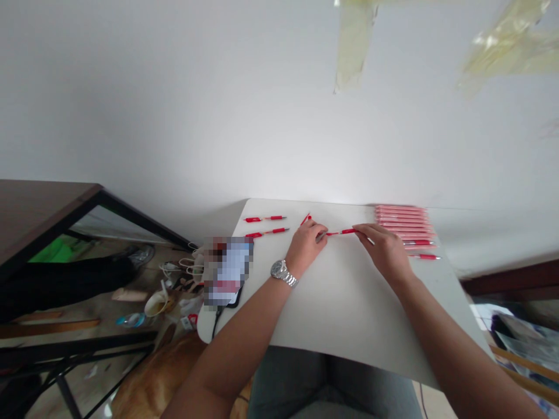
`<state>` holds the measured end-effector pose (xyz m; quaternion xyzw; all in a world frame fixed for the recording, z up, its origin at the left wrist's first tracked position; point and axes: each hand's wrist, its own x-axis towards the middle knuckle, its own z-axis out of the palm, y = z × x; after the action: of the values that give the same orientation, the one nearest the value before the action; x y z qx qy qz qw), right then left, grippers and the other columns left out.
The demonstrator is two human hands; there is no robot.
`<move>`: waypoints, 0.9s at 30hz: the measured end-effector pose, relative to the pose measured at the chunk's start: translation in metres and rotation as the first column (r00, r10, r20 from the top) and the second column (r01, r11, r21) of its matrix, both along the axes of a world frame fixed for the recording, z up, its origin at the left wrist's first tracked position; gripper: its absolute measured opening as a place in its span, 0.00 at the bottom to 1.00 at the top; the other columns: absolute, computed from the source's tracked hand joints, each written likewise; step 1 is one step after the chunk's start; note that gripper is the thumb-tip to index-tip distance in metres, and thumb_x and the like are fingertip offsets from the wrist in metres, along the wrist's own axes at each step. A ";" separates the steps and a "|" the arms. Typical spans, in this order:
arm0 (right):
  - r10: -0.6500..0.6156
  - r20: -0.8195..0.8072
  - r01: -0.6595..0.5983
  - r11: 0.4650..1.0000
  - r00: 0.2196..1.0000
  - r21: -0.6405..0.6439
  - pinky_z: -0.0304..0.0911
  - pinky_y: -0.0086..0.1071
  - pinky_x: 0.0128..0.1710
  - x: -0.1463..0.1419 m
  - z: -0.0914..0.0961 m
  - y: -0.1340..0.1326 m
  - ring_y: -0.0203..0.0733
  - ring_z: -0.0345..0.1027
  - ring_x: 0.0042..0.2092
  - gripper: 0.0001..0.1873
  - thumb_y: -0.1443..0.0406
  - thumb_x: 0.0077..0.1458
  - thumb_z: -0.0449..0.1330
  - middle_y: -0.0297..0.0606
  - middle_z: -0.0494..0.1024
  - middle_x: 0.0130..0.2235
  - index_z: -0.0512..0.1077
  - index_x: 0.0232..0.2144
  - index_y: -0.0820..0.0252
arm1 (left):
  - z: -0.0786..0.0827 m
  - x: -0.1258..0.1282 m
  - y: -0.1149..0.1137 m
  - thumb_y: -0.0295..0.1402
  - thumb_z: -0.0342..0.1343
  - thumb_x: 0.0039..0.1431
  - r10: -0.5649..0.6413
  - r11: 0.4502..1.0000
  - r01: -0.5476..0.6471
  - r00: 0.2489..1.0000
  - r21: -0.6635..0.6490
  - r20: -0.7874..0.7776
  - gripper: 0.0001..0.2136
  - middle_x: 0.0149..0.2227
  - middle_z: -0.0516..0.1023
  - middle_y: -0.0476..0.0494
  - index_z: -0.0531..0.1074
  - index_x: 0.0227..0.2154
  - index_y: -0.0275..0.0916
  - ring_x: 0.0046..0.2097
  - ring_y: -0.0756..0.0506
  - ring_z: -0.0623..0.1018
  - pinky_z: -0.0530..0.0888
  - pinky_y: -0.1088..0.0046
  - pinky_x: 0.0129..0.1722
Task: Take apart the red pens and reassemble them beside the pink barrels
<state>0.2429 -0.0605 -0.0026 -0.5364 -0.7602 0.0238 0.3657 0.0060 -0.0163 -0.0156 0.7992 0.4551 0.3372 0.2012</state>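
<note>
Both hands [309, 240] [382, 248] hold pen parts [348, 231]; screen [232, 269] blurred.

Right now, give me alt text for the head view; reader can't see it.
A bare left hand and right hand hold slim red pen parts over a white table. Two slim red pens lie at left, a row of slim pink sticks at right.
</note>
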 end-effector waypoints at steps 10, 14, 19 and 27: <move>-0.009 -0.006 0.009 1.000 1.000 -0.024 0.74 0.41 0.45 -0.001 0.001 0.001 0.50 0.80 0.45 0.14 0.61 0.70 0.56 0.43 0.84 0.46 0.80 0.48 0.56 | 0.003 0.001 -0.002 0.30 0.61 0.65 0.017 1.000 -0.017 1.000 0.010 -0.011 0.02 0.37 0.76 0.45 0.78 0.38 0.41 0.38 0.47 0.77 0.81 0.63 0.43; -0.017 -0.018 0.017 0.999 1.000 -0.035 0.73 0.40 0.44 -0.001 0.002 0.000 0.50 0.80 0.45 0.14 0.62 0.70 0.56 0.44 0.84 0.46 0.81 0.48 0.57 | 0.002 0.002 -0.003 0.30 0.61 0.65 0.022 1.000 -0.022 1.000 0.007 0.008 0.01 0.37 0.76 0.46 0.76 0.36 0.41 0.38 0.47 0.77 0.81 0.65 0.43; -0.045 -0.013 0.044 0.999 0.999 -0.031 0.72 0.40 0.42 0.000 0.004 0.000 0.49 0.80 0.43 0.13 0.62 0.70 0.57 0.43 0.84 0.44 0.80 0.48 0.57 | 0.004 0.002 -0.005 0.29 0.61 0.64 0.057 0.998 -0.057 0.998 0.016 -0.020 0.04 0.37 0.75 0.46 0.74 0.33 0.41 0.37 0.47 0.77 0.81 0.64 0.43; -0.061 -0.030 0.061 0.998 0.998 -0.003 0.72 0.41 0.41 0.001 0.000 0.002 0.49 0.79 0.43 0.15 0.60 0.70 0.55 0.44 0.84 0.45 0.81 0.48 0.55 | 0.008 0.001 -0.007 0.29 0.62 0.63 0.104 0.994 -0.104 0.994 0.030 -0.030 0.06 0.35 0.73 0.47 0.71 0.31 0.40 0.36 0.48 0.76 0.79 0.66 0.42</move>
<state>0.2440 -0.0581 -0.0029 -0.5591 -0.7380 0.0215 0.3771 0.0074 -0.0232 -0.0071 0.7823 0.4944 0.3411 0.1649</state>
